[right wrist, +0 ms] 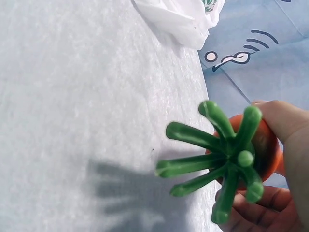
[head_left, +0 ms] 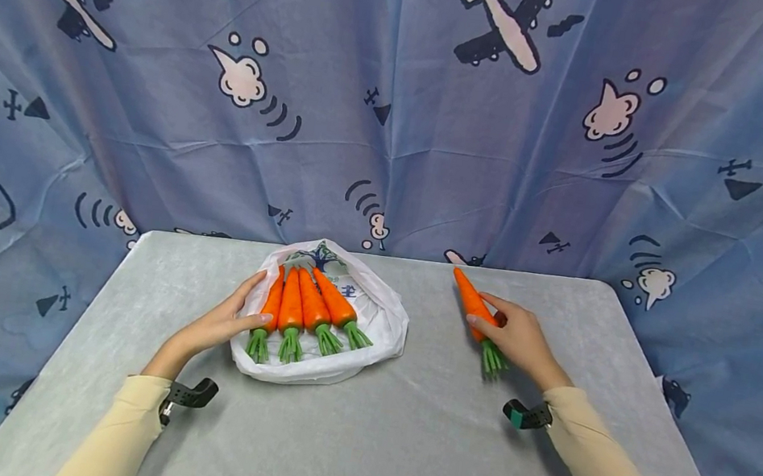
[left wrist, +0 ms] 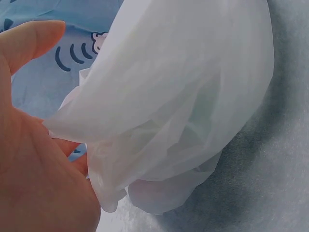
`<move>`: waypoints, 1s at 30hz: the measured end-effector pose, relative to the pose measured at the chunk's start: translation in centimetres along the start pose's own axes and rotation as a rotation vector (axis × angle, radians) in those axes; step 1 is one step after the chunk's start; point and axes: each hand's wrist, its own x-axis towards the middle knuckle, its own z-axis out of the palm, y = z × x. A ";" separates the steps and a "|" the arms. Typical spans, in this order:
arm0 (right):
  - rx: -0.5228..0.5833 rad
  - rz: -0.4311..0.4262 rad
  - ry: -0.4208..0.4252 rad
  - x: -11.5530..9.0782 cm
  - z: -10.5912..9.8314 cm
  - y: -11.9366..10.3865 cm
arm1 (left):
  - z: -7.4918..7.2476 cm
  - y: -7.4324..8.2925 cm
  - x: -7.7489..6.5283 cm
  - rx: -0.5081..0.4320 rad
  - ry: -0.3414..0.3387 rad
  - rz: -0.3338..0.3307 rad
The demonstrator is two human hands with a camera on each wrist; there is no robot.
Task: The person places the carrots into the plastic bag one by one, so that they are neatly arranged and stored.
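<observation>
In the head view a white plastic bag (head_left: 387,328) lies with its mouth spread wide, several orange carrots (head_left: 293,299) with green stalks side by side in it. My left hand (head_left: 223,321) rests against the bag's left side, its thumb and fingers spread apart. Seen from the left wrist, the bag's thin wall (left wrist: 178,92) touches the hand (left wrist: 43,179) and covers most of its fingers, while the thumb stands away from it. On the right, my right hand (head_left: 514,338) grips another carrot (head_left: 467,291) over the table, tip pointing away. Its green stalks (right wrist: 229,154) face the right wrist camera.
A pale grey table (head_left: 350,461) carries the bag. Behind it hangs a blue curtain (head_left: 399,110) printed with planes and clouds, meeting the far edge. Dark straps (head_left: 191,394) sit on both wrists.
</observation>
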 end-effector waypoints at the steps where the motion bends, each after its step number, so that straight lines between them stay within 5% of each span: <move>1: 0.002 -0.004 -0.003 0.0 0.0 -0.1 | 0.0 0.0 0.0 0.001 0.000 -0.001; 30: 0.016 -0.116 -0.028 0.9 1.1 -4.2 | 0.0 -0.2 0.1 0.014 -0.002 -0.008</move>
